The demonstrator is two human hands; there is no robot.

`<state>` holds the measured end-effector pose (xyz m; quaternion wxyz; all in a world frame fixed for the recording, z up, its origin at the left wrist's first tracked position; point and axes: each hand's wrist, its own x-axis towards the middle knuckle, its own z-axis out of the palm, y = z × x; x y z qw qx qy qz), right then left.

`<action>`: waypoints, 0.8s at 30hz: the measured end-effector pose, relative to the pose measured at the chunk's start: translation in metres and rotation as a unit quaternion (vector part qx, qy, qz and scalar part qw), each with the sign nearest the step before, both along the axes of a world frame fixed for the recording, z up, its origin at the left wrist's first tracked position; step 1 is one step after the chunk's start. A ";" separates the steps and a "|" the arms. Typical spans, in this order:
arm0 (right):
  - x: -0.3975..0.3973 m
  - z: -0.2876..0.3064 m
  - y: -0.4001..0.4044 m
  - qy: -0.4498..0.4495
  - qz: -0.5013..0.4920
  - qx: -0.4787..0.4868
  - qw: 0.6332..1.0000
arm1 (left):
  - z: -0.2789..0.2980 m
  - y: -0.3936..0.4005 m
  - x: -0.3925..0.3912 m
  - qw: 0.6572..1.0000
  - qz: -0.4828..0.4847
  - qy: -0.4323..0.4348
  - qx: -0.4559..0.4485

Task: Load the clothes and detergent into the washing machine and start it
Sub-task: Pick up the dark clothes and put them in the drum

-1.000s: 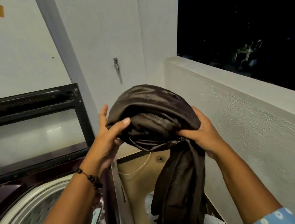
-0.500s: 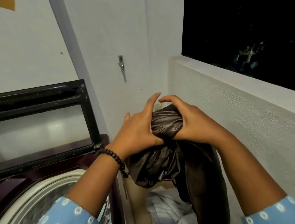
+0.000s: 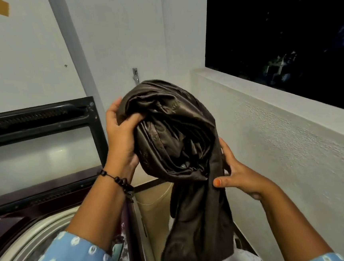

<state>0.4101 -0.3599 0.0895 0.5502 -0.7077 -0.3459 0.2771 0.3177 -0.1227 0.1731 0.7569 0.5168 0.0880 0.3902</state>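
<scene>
1. Against the view half a second before, the dark brown garment [image 3: 173, 134] had been raised and opened out from a tight wad between the hands into a larger bundle, and the hands had moved apart to its two sides.
2. The left hand [image 3: 122, 139] gripped the bundle's upper left edge, fingers curled into the folds; the right hand [image 3: 236, 176] pinched the hanging length between thumb and fingers.
3. The garment was held up in the air, to the right of the washing machine [image 3: 26, 236] and above the laundry basket [image 3: 155, 211] that stood just beside the machine's right side. Its tail hung down towards the basket.
4. The machine's lid [image 3: 40, 129] stood raised at the back and the drum rim [image 3: 21, 253] lay open, so the machine looked ready for loading.
5. This garment had not yet gone in. Pale clothes [image 3: 238, 259] lay in the basket, to the right of the machine, so more loading seemed left.
6. Whether the drum held anything could not be told. No detergent showed, and starting seemed some way off.
</scene>
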 end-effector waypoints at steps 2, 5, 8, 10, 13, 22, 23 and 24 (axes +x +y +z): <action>-0.006 -0.011 0.009 0.055 -0.013 0.054 0.997 | -0.004 0.003 0.002 0.998 -0.003 -0.027 -0.065; -0.016 -0.017 0.028 0.127 -0.037 0.129 0.983 | -0.012 -0.006 0.002 0.993 0.011 -0.039 -0.112; -0.023 -0.013 0.043 0.162 -0.077 0.179 0.967 | -0.028 -0.014 -0.003 0.994 0.001 -0.019 -0.110; -0.024 -0.009 0.049 0.154 -0.115 0.204 0.960 | -0.038 -0.009 -0.007 0.994 -0.045 0.005 -0.100; -0.019 0.001 0.046 0.091 -0.174 0.228 0.954 | -0.049 0.011 -0.020 0.988 -0.133 0.076 -0.017; -0.015 0.049 0.037 -0.232 -0.111 0.043 0.965 | -0.013 0.042 -0.053 0.828 -0.163 0.272 0.462; -0.018 0.053 0.042 -0.249 -0.089 0.025 0.964 | -0.010 0.037 -0.050 0.786 -0.150 0.279 0.532; -0.022 0.057 0.047 -0.264 -0.069 0.010 0.962 | -0.009 0.032 -0.046 0.745 -0.140 0.283 0.588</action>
